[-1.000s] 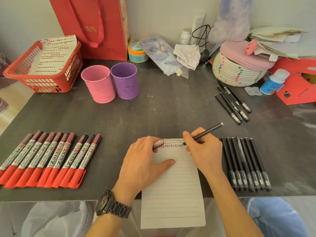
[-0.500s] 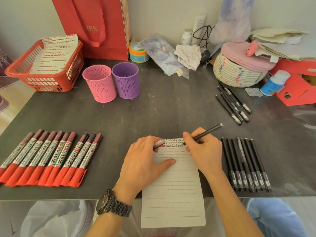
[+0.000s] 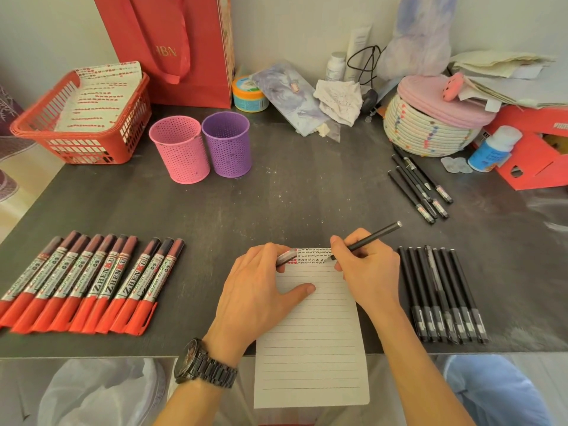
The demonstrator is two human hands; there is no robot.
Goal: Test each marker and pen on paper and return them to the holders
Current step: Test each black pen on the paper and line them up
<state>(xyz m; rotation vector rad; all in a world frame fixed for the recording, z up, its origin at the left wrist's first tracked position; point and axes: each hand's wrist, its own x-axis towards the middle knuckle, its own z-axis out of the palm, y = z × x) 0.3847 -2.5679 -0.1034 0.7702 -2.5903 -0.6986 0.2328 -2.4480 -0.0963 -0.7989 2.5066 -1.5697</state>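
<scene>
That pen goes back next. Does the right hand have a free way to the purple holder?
Probably yes: nothing stands on the table between the right hand and the purple holder, whose mouth is open upward.

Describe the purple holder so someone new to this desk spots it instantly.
Start at the tall red bag against the wall at the back left of the desk. Just in front of it stand two perforated holders side by side. The purple holder is the right one; the pink holder stands to its left.
</scene>
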